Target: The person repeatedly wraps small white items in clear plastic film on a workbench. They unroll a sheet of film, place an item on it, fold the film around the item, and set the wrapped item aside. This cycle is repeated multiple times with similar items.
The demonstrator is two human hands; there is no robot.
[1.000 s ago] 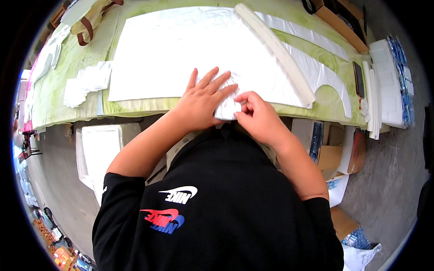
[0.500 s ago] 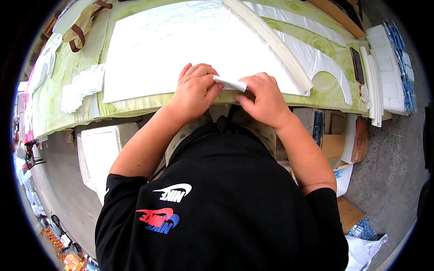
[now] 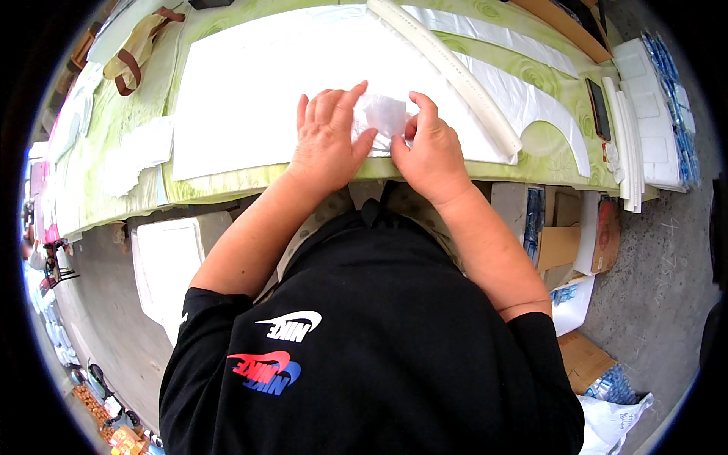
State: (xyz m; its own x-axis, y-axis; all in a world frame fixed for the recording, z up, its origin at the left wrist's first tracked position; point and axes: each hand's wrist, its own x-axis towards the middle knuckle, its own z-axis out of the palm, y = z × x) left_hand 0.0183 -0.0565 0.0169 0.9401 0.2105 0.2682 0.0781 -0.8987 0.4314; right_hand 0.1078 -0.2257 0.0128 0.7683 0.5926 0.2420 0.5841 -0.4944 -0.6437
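Observation:
A small, thin, pale square sheet [image 3: 385,114] is between my hands above the near part of a large white board or sheet [image 3: 265,98]. My left hand [image 3: 327,140] is open, its fingers spread, with the thumb and index finger at the square's left edge. At the square's right edge is my right hand [image 3: 432,150]. Its thumb and a curled finger pinch the lower right corner, while the index finger points up and away. Glare on the white surface hides the square's outline in part.
A green patterned cloth [image 3: 227,178] covers the table. A long cream strip [image 3: 455,76] lies across the white surface's right side. To the left are small white sheets [image 3: 140,155] and a bag with brown handles [image 3: 129,68]. A phone [image 3: 598,110] and white rolls [image 3: 629,144] lie right.
The square sheet was a narrow folded or edge-on strip between both hands; now its flat face shows. My hands have moved slightly apart, and the left fingers have spread.

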